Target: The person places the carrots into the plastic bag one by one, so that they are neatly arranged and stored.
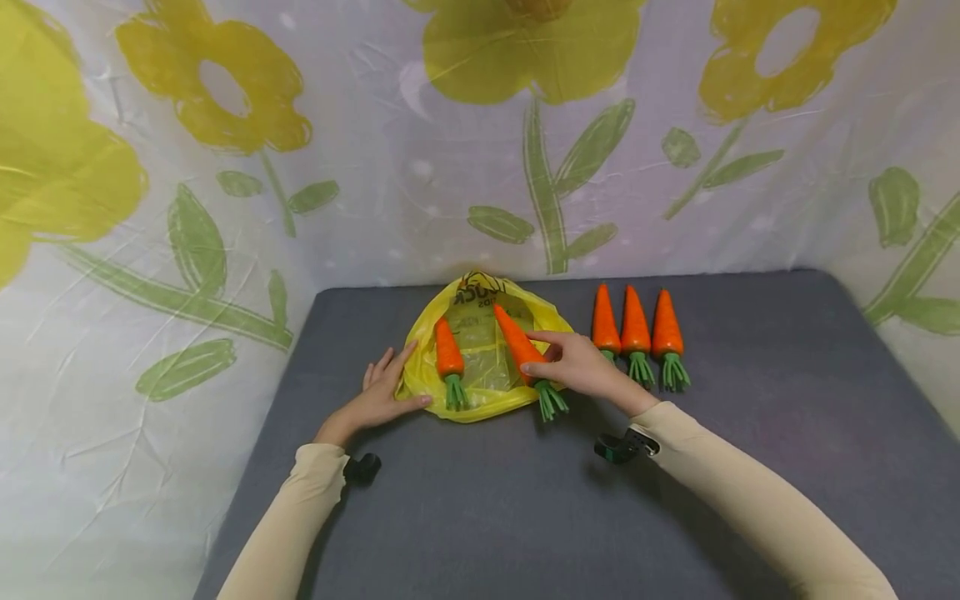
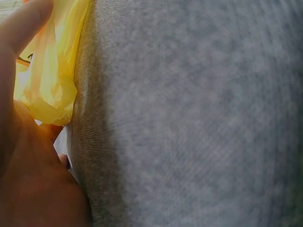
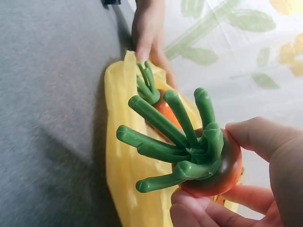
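Note:
A yellow plastic bag point(image 1: 480, 350) lies flat on the grey table point(image 1: 525, 500). One toy carrot point(image 1: 448, 354) with green stalks rests on the bag's left part. My right hand point(image 1: 572, 360) grips a second toy carrot point(image 1: 521, 350) over the bag's right side; its green top point(image 3: 180, 142) fills the right wrist view, thumb and fingers curled round the orange end. My left hand point(image 1: 386, 392) lies flat with straight fingers on the bag's left edge point(image 2: 49, 80), holding it down. Three more toy carrots point(image 1: 636, 333) lie side by side to the right of the bag.
A cloth printed with yellow flowers and green leaves point(image 1: 225, 167) hangs behind and to both sides of the table. Bare grey surface stretches in front of the bag and out to the right edge point(image 1: 885, 358).

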The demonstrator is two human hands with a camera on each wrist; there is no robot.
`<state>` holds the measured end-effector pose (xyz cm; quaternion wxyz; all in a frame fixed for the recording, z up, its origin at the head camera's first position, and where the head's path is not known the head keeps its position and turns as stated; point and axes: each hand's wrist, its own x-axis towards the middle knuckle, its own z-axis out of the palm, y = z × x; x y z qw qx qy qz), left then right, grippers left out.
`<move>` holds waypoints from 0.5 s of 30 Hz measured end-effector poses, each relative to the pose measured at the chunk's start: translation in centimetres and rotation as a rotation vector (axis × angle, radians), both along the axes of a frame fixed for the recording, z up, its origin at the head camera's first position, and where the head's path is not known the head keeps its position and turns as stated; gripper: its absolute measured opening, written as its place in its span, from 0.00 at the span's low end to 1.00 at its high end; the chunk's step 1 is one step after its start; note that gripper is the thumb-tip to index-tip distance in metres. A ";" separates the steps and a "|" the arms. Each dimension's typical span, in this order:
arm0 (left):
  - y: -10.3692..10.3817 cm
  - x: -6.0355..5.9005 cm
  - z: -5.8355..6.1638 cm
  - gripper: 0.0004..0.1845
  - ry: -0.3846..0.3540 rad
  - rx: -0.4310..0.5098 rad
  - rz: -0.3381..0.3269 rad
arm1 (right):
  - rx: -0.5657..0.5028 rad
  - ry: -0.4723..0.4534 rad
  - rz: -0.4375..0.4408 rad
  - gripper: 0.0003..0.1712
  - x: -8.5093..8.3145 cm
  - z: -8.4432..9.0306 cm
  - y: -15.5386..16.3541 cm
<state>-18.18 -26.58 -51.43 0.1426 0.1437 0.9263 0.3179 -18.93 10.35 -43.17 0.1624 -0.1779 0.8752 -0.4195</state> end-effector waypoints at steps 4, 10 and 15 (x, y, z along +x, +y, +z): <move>-0.1 0.0 0.1 0.54 0.003 0.004 0.000 | 0.003 -0.023 -0.005 0.38 -0.8 0.1 -1.4; -0.1 0.0 0.1 0.56 0.008 -0.001 -0.007 | 0.032 -0.074 -0.031 0.38 -1.9 -0.2 -3.1; 0.1 0.1 0.2 0.57 -0.006 0.002 -0.004 | 0.049 -0.144 -0.062 0.38 -2.6 -0.5 -4.3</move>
